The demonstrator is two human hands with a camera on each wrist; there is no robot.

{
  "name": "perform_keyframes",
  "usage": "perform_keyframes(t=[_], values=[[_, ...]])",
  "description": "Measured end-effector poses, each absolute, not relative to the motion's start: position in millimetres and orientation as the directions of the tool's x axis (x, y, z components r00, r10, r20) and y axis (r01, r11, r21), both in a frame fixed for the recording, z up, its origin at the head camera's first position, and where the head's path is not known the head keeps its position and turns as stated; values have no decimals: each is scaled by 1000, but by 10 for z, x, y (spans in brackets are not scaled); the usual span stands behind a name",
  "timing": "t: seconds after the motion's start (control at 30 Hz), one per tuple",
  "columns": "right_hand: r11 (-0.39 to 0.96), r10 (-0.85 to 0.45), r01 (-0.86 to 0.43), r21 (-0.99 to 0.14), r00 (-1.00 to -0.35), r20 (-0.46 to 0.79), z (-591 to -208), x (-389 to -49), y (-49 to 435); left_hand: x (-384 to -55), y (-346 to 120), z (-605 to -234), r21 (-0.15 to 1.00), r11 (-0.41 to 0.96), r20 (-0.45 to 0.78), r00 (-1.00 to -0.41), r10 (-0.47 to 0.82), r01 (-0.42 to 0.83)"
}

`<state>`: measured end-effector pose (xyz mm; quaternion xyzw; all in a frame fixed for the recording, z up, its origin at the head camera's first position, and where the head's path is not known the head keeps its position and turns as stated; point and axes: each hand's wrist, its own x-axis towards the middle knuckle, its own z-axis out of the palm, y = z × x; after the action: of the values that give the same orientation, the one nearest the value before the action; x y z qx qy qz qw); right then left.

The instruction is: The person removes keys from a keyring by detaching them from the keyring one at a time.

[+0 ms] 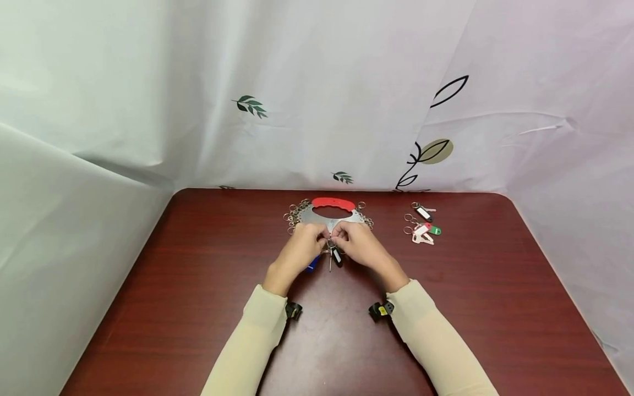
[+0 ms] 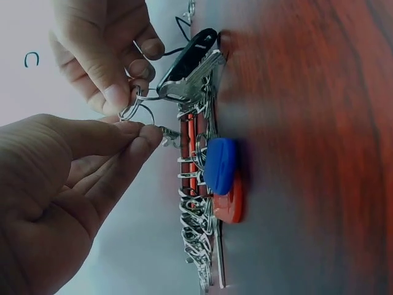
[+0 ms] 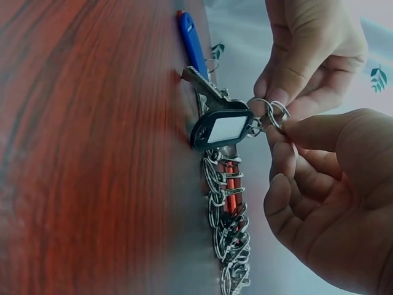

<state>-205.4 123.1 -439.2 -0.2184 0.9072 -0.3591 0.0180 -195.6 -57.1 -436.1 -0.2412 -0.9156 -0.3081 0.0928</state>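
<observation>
Thumb and fingers of my left hand (image 1: 304, 245) pinch a metal split ring (image 2: 129, 110) from one side. My right hand (image 1: 360, 245) pinches the same ring from the other side. From the ring hang a black key tag (image 3: 224, 129) with a white label and a silver key (image 2: 195, 78). Just beyond both hands lies a flat metal key holder (image 1: 311, 217) with a red grip (image 1: 333, 203), its curved edge lined with several small rings and clips. A blue tag (image 2: 220, 166) and a red tag (image 2: 229, 206) hang at that edge. Whether the pinched ring is joined to a clip, I cannot tell.
Right of the holder, several tagged keys lie on the brown table (image 1: 198, 275): one with a black tag (image 1: 424, 213), one with a green tag (image 1: 435, 230), one with a red tag (image 1: 422, 229). A white patterned curtain (image 1: 317, 110) hangs behind the table's far edge.
</observation>
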Motion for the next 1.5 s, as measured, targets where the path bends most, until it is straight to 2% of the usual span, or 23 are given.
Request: perform_keyframes(t=[0.3, 0.57, 1.2, 1.5], values=[[645, -394, -382, -661, -908, 140, -4383, -2055, 1232, -1949, -577, -4378, 534, 684, 352, -866, 355, 497], [649, -361, -350, -675, -923, 131, -4382, -2064, 1244, -1931, -584, -4360, 552, 701, 309, -891, 331, 452], [628, -301, -301, -717, -944, 132, -4390, -2081, 1263, -1926, -601, -4342, 565, 695, 304, -895, 327, 446], [624, -326, -315, -715, -937, 127, -4402, -2080, 1262, -1929, -601, -4341, 562, 712, 301, -906, 298, 421]])
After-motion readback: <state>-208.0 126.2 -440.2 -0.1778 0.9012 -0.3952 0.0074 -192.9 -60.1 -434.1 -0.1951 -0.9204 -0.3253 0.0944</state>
